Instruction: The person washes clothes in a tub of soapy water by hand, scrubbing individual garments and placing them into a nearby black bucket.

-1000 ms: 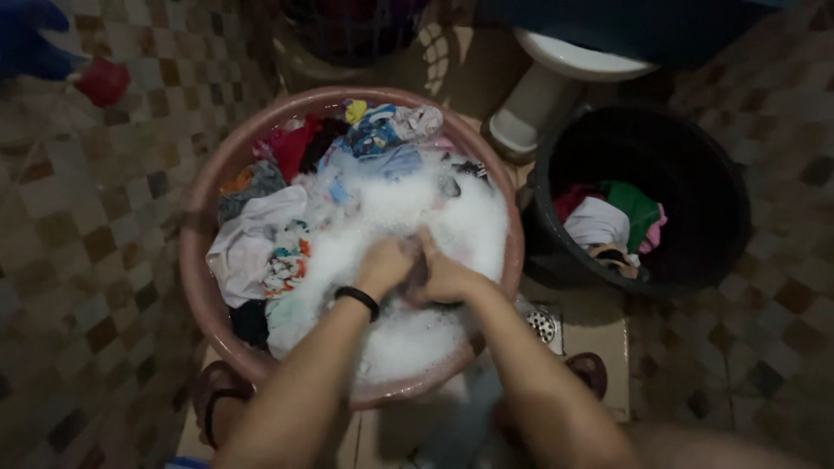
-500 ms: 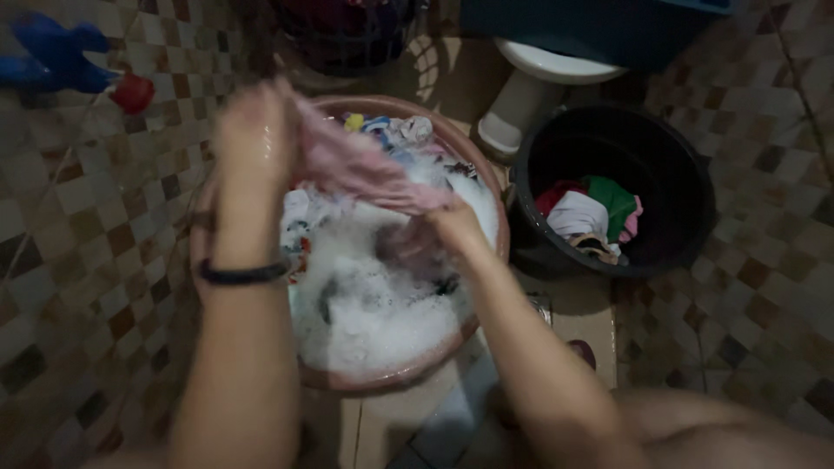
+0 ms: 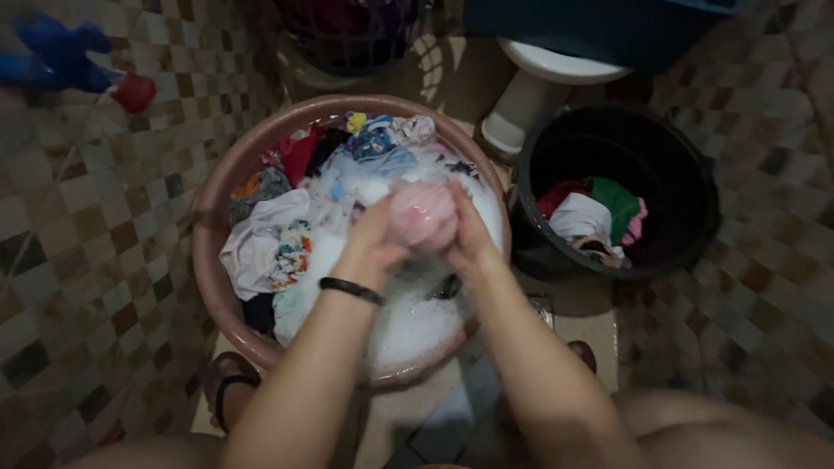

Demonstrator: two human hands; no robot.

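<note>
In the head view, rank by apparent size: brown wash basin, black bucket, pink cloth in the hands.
1. brown wash basin
2. black bucket, somewhat smaller
3. pink cloth, bunched between left hand and right hand, smallest

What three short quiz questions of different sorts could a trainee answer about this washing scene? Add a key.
1. True or false: both hands press a pink cloth above the foam.
2. Which wrist has the black band? A) left B) right
3. Fill in: the black bucket stands to the ___ of the brown basin.

Key
1. True: the left hand and right hand squeeze it between them.
2. A
3. right
</note>
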